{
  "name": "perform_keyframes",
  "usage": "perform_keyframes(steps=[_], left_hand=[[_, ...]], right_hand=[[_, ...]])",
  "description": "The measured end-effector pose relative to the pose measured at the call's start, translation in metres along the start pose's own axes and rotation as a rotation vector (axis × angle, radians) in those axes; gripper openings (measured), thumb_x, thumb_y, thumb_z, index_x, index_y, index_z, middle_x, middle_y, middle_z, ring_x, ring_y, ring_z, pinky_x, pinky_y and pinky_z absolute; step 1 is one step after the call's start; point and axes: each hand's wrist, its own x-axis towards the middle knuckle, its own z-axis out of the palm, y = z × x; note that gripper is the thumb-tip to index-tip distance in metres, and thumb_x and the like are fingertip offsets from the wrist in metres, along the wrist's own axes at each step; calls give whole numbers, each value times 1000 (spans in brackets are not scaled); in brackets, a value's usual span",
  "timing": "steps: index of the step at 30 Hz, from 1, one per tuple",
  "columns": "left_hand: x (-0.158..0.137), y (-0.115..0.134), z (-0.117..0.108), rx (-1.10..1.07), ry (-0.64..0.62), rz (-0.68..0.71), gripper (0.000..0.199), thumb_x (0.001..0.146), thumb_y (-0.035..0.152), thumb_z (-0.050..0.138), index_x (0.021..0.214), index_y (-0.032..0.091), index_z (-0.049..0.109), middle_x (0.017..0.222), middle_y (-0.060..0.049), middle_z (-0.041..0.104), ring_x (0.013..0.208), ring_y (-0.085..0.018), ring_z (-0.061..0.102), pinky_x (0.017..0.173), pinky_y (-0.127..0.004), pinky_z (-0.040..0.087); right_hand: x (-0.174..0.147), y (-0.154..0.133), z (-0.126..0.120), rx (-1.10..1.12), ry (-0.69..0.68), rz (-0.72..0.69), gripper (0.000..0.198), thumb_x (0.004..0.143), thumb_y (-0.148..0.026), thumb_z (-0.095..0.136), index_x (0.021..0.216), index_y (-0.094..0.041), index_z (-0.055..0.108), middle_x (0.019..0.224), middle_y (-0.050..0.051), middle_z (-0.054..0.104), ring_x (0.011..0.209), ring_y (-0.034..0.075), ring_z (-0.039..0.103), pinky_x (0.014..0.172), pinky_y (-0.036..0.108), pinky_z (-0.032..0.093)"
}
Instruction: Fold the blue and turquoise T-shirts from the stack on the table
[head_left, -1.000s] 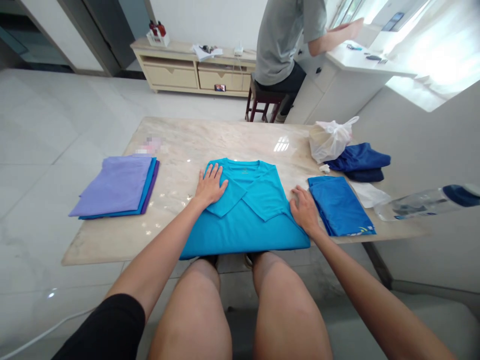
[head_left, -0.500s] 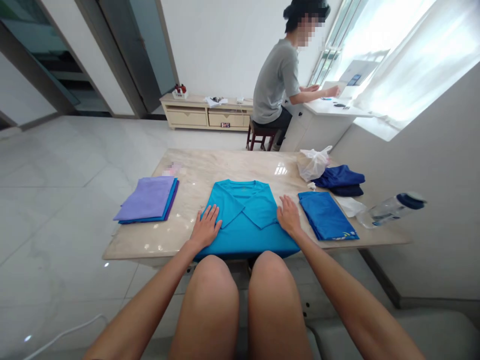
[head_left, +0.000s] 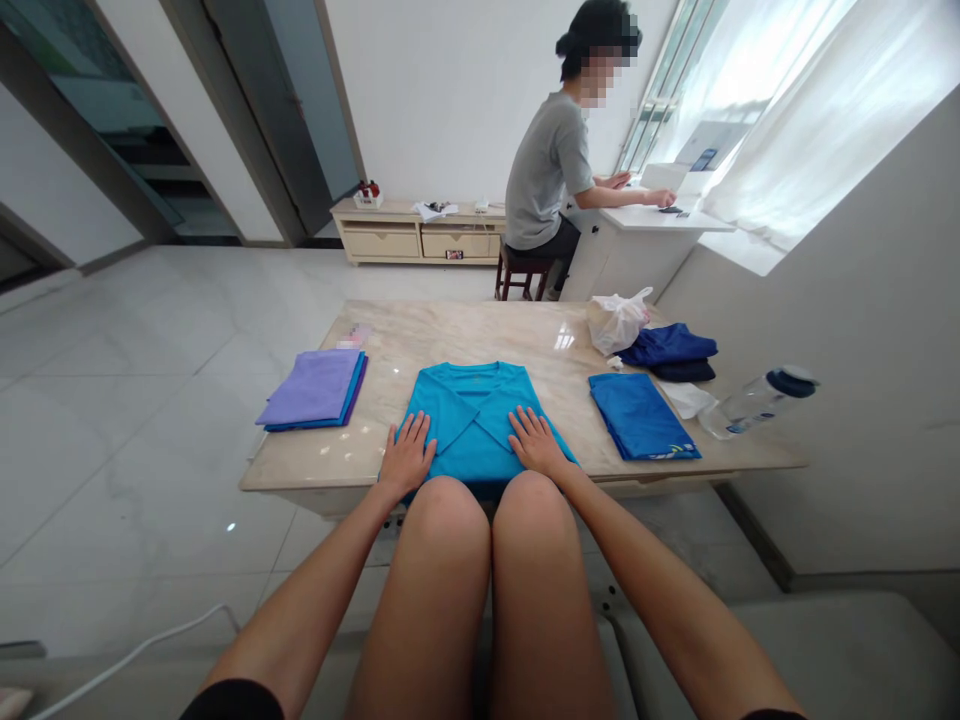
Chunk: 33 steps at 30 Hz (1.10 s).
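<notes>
A turquoise T-shirt point(head_left: 474, 400) lies on the marble-patterned table point(head_left: 465, 325) before me, neckline away from me and sleeves folded in across its body. Its lower part hangs over the front edge by my knees. My left hand point(head_left: 407, 453) rests flat on the shirt's left side, fingers spread. On the right part of the shirt lies my right hand point(head_left: 536, 440), palm down with fingers apart. Neither hand grips the cloth.
A stack of folded purple and blue cloth point(head_left: 315, 387) sits left. At right are a folded blue garment point(head_left: 643, 415), dark blue clothing point(head_left: 669, 350), a white plastic bag point(head_left: 619, 320) and a water bottle point(head_left: 757, 403). Beyond, a person point(head_left: 547, 170) sits at a white desk.
My right hand has moved left from the shirt's right edge onto the cloth. My left hand stays flat on the left side. The view has shifted slightly.
</notes>
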Motion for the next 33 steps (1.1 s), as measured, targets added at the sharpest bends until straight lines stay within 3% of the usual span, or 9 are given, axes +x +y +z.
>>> perform_keyframes(steps=[6,19,25,27,30,33], left_hand=[[1,1,5,47,8,-24,67,114,43,33,175,19,45,182,-11,40,171,-32,36,142,-62,24],[2,-3,3,-5,6,-29,64,112,40,41,174,24,48,181,-9,42,170,-32,39,141,-61,26],[1,-1,3,-81,39,-51,60,109,38,48,167,26,58,177,-12,50,167,-35,44,140,-66,25],[9,-8,-1,-148,64,-50,51,109,38,50,154,25,69,170,-14,59,160,-37,51,137,-68,30],[44,-31,-14,-308,112,-83,35,106,36,55,129,21,76,148,-18,71,139,-34,67,125,-57,49],[99,-60,-29,-447,29,-331,32,97,32,65,125,18,71,135,-17,75,116,-30,76,110,-45,58]], right_hand=[[-10,-8,2,-86,109,-17,67,117,-44,31,179,-20,39,187,10,26,175,34,25,141,59,22],[-12,-10,-4,-61,112,-2,65,118,-45,35,178,-21,42,187,8,29,175,33,26,142,57,22],[-13,-9,0,25,157,0,62,115,-43,44,173,-24,49,184,10,38,172,34,32,140,59,24],[-6,-2,-7,125,181,-9,57,113,-42,49,165,-22,59,178,14,48,166,35,41,138,58,31],[21,17,-31,343,220,29,47,108,-30,52,150,-18,69,159,18,64,149,31,60,130,50,45],[65,44,-62,509,151,341,43,101,-19,59,143,-14,70,147,19,70,128,27,72,119,42,53]])
